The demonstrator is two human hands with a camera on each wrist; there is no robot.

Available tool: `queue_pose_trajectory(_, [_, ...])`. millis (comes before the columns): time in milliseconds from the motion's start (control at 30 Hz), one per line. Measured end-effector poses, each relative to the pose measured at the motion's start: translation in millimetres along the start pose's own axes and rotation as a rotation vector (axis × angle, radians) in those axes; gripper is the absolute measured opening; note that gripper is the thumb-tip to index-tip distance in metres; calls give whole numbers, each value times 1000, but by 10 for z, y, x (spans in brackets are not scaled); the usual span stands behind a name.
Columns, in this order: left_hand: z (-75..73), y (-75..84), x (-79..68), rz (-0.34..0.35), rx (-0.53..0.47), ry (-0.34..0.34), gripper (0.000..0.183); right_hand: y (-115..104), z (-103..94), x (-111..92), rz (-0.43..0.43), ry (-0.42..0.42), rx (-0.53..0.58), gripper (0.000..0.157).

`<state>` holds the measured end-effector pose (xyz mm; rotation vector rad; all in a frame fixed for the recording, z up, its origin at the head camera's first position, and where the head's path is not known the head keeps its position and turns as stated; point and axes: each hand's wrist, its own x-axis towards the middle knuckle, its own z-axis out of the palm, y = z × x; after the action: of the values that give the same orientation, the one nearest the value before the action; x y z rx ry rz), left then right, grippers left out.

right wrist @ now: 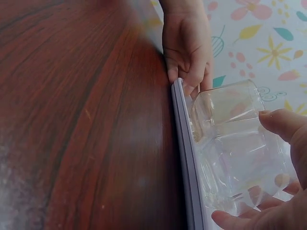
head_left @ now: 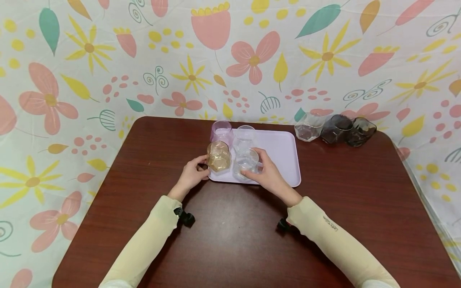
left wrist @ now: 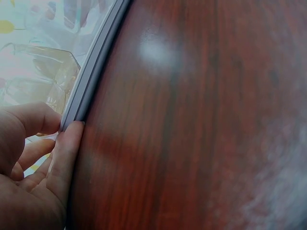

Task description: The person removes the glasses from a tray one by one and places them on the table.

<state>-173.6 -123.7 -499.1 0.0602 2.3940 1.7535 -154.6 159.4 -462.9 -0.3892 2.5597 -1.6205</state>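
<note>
On a pale lilac tray (head_left: 282, 150), several faceted glasses stand close together. My left hand (head_left: 191, 175) pinches the tray's front left corner, right beside an amber glass (head_left: 219, 155). In the left wrist view, the fingers (left wrist: 71, 139) lie against the tray rim (left wrist: 91, 72). My right hand (head_left: 269, 175) holds the clear glass (head_left: 246, 163) at the tray's front, its thumb on the near side and the other fingers round the far side. Behind these two stand a purple glass (head_left: 221, 132) and another clear glass (head_left: 246, 134).
At the table's back right corner stand a clear glass (head_left: 308, 129), a dark grey glass (head_left: 336, 129) and a smoky brown glass (head_left: 361, 132). The dark red-brown table (head_left: 223, 236) meets a flower-patterned cloth (head_left: 252, 92) behind it.
</note>
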Motion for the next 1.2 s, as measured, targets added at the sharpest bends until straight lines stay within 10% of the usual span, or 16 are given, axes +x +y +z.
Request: queue_pose_trajectory(1200, [1,9,1,-6,21,6,62,152,-756,-328,94,103,-90,78])
